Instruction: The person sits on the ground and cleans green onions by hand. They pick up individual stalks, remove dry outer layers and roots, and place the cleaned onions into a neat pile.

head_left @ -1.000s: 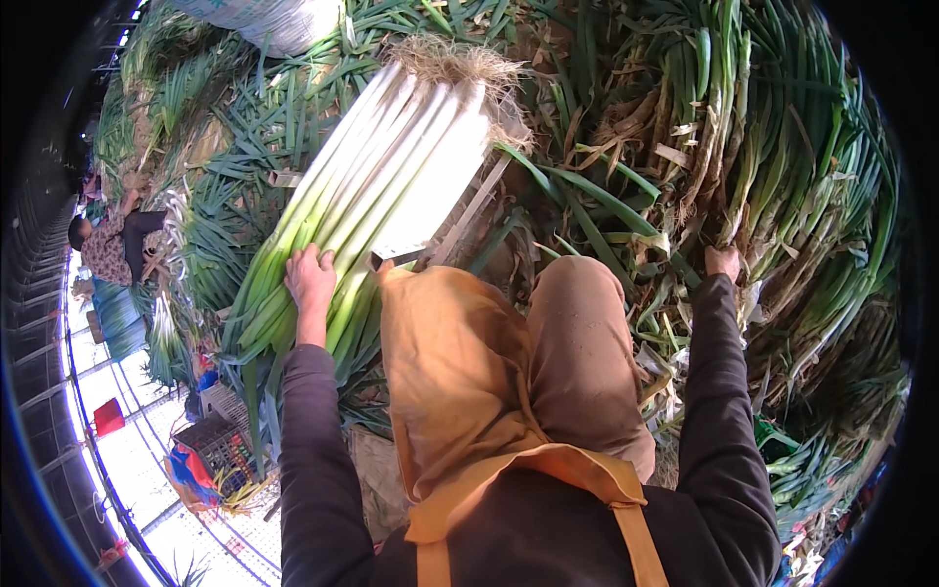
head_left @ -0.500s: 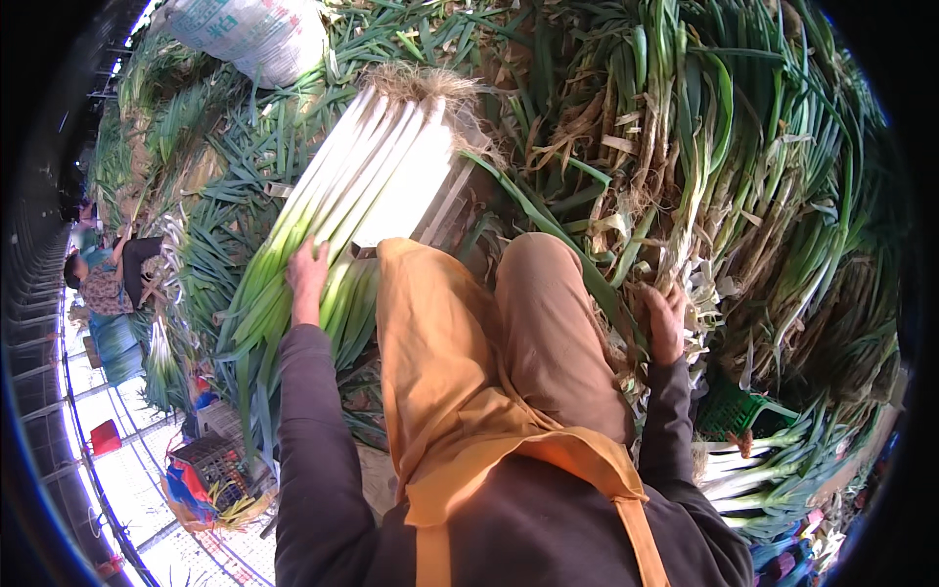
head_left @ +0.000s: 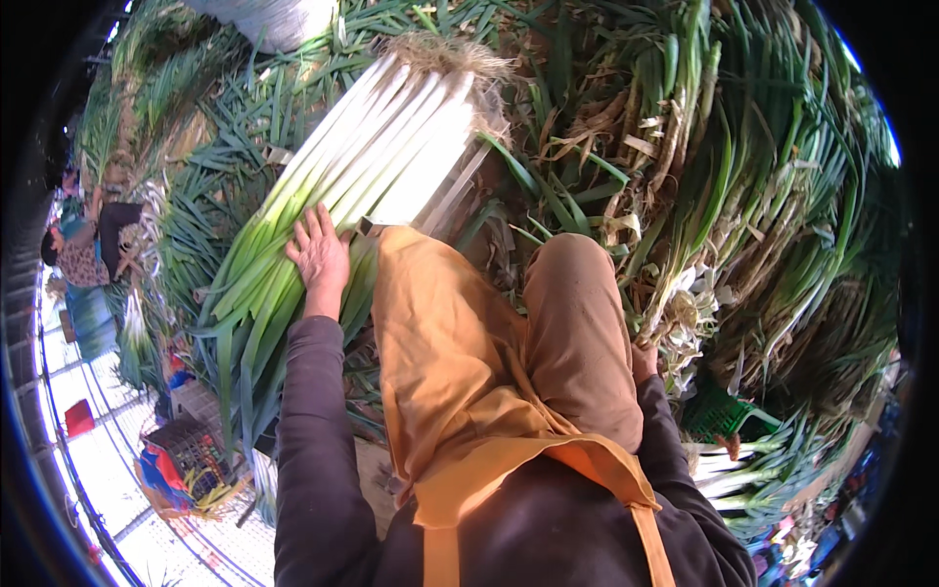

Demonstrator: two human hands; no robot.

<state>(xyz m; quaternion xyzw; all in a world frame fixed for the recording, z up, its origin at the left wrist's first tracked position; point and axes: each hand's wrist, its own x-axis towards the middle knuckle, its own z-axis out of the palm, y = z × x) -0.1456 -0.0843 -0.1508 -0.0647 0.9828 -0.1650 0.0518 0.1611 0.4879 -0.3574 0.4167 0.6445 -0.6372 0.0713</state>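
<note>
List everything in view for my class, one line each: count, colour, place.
White-stemmed onions: several, white and green, upper left of centre
Untidy onion heap: uncountable, green and brown, right side
Loose leaves: uncountable, green, upper left
Sack: one, whitish, top edge
Basket: one, green, lower right
Smaller onion group: several, white and green, below basket
Crate: one, dark, lower left
Red object: one, red, far lower left
Co-worker: one, patterned top, far left
Apron: one, orange, lower centre
Trousers: one pair, brown, lower centre
Sleeves: two, dark, lower edge
Left hand: one, bare, spread on the white-stemmed onions
Right hand: one, bare, partly hidden beside the trousers
</note>
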